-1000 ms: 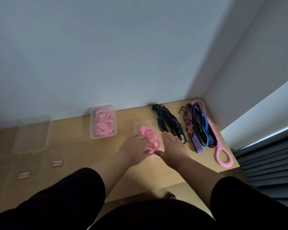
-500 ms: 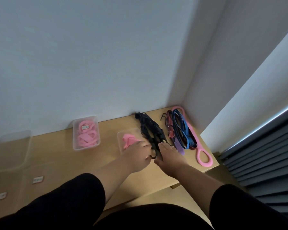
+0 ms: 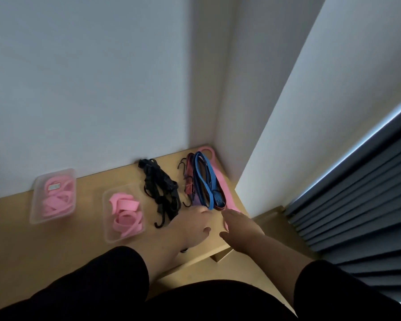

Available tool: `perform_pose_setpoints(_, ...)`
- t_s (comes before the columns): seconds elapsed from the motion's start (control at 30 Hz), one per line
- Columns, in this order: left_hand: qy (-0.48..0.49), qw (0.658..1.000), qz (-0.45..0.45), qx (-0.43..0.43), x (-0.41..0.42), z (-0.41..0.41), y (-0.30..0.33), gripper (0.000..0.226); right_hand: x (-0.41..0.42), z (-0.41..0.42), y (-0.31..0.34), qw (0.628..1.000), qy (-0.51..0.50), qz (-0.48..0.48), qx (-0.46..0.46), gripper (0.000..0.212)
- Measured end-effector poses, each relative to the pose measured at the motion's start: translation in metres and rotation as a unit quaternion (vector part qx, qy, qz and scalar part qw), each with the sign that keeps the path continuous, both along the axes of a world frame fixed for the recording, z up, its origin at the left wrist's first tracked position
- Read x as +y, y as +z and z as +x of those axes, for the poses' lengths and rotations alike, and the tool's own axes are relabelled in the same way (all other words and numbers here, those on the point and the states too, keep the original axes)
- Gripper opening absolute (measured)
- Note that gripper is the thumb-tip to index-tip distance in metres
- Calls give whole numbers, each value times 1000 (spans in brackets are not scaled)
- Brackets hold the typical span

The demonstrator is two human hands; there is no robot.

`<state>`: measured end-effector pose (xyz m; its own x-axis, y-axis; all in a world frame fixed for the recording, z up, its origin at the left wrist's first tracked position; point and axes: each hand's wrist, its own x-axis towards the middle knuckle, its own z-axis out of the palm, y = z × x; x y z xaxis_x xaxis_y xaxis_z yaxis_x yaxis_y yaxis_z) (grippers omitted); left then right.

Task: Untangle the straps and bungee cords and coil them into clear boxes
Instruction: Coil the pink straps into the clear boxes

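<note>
Wooden desk, both hands outstretched, palms down, beside blue cord.

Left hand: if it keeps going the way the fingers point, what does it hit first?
Probably the near end of the blue bungee cord. The left hand has its fingers aimed up toward the far right corner, close to that end, with a purple strap beside it. Contact can't be judged from one view.
</note>
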<state>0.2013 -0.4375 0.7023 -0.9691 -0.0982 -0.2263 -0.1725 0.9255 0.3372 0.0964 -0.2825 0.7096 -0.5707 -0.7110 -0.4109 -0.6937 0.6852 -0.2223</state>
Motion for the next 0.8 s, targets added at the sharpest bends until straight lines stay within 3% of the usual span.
perform_pose_setpoints(0.2,-38,999,-8,-33,35,-34,-18,40,35,-31,-8,997,51,57,22,34)
perform_pose_setpoints(0.37,-60,997,20,-41,50,-41,-35,38,45,-36,-24,993,84,78,18,35)
perform_pose_setpoints(0.63,-95,993,-68,-13,68,-43,-54,41,51,-44,-43,991,118,50,39,46)
perform_pose_setpoints(0.8,-93,994,-55,14,68,-42,-54,42,50,-47,-43,989,130,53,48,43)
